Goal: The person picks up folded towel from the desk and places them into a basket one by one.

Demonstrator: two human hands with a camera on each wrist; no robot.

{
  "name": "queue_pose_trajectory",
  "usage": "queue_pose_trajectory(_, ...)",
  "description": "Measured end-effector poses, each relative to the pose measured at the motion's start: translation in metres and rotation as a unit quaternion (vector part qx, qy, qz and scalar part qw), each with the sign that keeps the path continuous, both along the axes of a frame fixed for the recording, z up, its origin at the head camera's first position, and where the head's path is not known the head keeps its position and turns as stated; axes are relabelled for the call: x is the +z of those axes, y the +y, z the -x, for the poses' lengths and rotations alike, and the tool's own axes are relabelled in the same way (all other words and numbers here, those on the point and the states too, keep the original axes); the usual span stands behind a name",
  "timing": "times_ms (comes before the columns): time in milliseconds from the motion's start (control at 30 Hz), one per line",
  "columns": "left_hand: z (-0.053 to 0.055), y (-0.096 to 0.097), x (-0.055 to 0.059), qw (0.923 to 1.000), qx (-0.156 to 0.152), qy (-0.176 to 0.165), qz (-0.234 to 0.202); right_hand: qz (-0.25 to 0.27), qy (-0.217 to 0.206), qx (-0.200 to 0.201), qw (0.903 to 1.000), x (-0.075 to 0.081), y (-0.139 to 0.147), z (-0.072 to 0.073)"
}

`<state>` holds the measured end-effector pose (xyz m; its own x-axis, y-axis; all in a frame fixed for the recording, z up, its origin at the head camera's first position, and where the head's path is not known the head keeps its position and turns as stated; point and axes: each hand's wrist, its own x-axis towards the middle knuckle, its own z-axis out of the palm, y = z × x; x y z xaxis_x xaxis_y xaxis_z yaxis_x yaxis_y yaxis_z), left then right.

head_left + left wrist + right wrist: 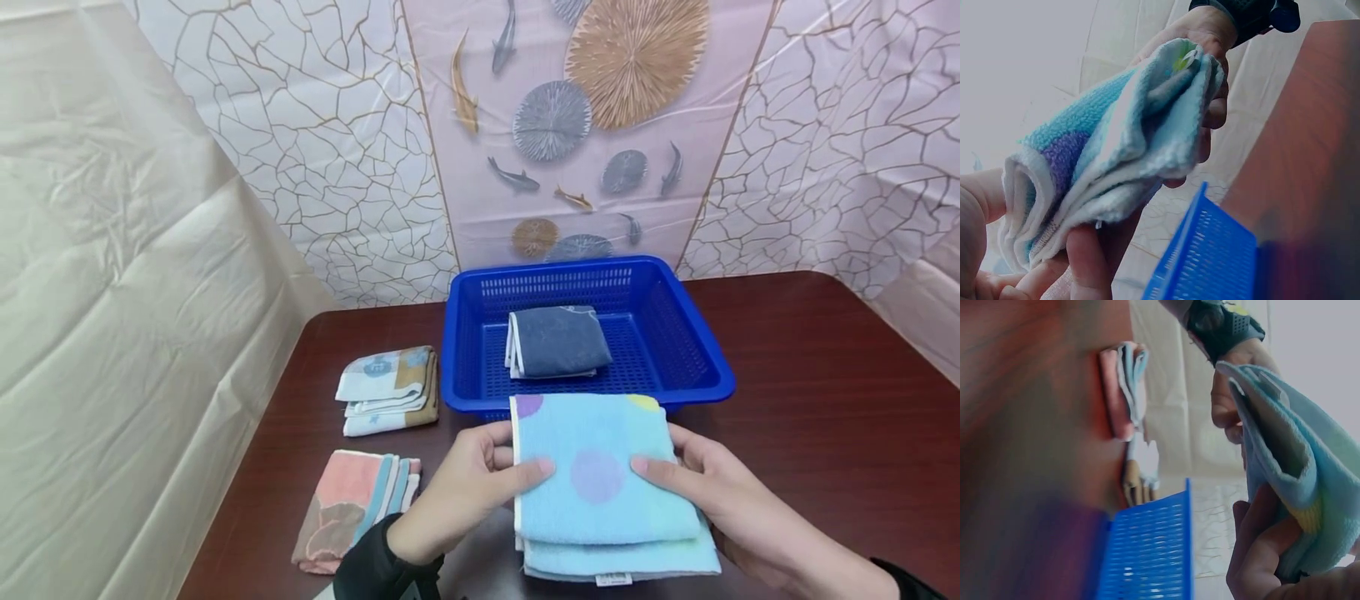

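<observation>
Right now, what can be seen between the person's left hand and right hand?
A folded light blue towel is between the left hand and the right hand, held at both sides. The head view shows this clearly.

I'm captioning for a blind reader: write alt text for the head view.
A left hand and a right hand hold a folded light-blue towel in front of a blue basket containing a folded dark towel. A white-and-brown towel and a pink towel lie on the table's left side.
</observation>
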<state>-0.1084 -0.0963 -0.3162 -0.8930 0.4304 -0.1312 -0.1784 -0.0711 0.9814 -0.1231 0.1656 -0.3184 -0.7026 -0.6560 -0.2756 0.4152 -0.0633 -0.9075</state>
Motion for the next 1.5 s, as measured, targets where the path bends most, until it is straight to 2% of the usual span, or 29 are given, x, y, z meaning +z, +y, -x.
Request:
queue_pose_trajectory(367,0.017,0.002,0.025,0.9986,0.007,0.045,0.029,-0.044,0.036,-0.045,0.9974,0.028,-0.001,0.009)
queue_pose_trajectory(633,0.028,0.004,0.036,0.9980,0.012,0.062,0.012,-0.071,0.065,-0.070,0.9930,0.042,-0.003,0.016)
queue_pose_trajectory(800,0.036,0.004,0.042,0.9958,0.016,0.089,0.016,-0.081,0.094,-0.084,0.9888,0.048,-0.006,0.024)
queue_pose_trajectory(1033,0.056,0.005,0.045,0.9907,0.033,0.129,0.027,-0.099,0.118,-0.117,0.9812,0.053,-0.013,0.040)
queue_pose_trajectory(1300,0.074,0.004,0.046,0.9876,0.074,0.135,0.031,-0.071,0.114,-0.119,0.9838,0.057,-0.022,0.059)
queue_pose_trajectory(1500,0.082,0.005,0.048,0.9871,0.086,0.130,0.034,-0.067,0.107,-0.123,0.9843,0.061,-0.024,0.070)
